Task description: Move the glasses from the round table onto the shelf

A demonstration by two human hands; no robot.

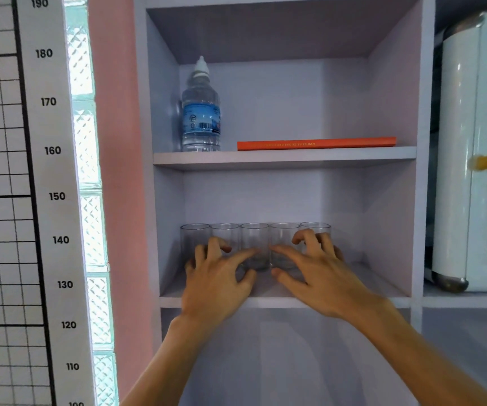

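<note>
Clear glass tumblers (254, 236), five side by side, stand at the back of the lower board of the pale lilac shelf unit (383, 284).
Left hand (219, 278) and right hand (320, 273) are spread with bent fingers before the row, wrapped round no single tumbler; fingertip contact appears likely but is unclear. Above, a clear plastic water bottle (201, 112) stands left of a flat orange book (315, 143).

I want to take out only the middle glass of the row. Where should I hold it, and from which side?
Probably by its front rim, coming from above and in front. The middle glass stands upright with neighbouring glasses close on both sides, so a grip round its wall has no room. Its open mouth is free: pinch the rim, inside and outside, and lift straight up.
</note>
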